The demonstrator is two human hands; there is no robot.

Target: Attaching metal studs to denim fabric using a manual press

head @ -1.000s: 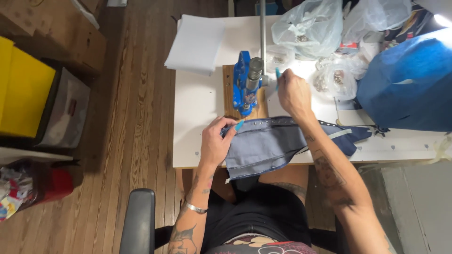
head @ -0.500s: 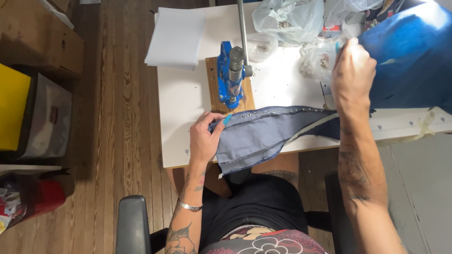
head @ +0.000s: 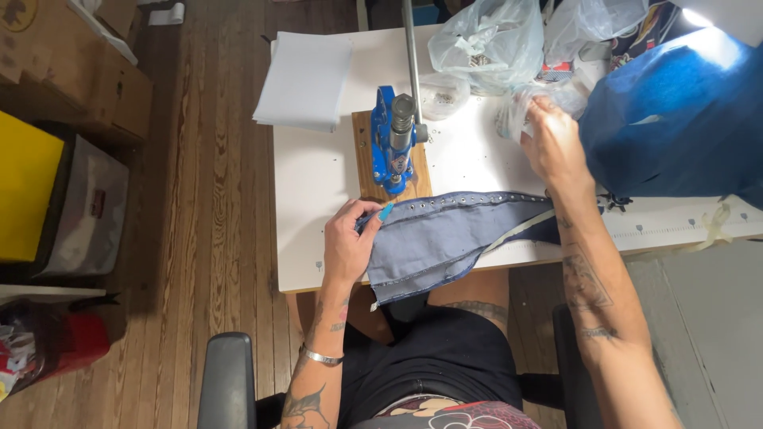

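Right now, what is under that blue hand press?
The blue hand press stands on a small wooden board lying on the white table. The tabletop beneath the board is covered.

So the white worktop (head: 318, 179) is pretty packed on the far and right side. A stack of white sheets (head: 304, 79) hangs over the far left corner. Right next to it, toward the middle, a blue hand press on a wooden base plate (head: 395, 151) stands with its long metal lever sticking past the far edge. A grey-blue denim piece with a row of metal eyelets (head: 445, 234) lies along the near edge and droops off it. Clear plastic bags of small parts (head: 485, 40) bunch up at the far edge, and a big blue fabric bundle (head: 675, 119) takes the right end. The near left corner just has small printed marks.
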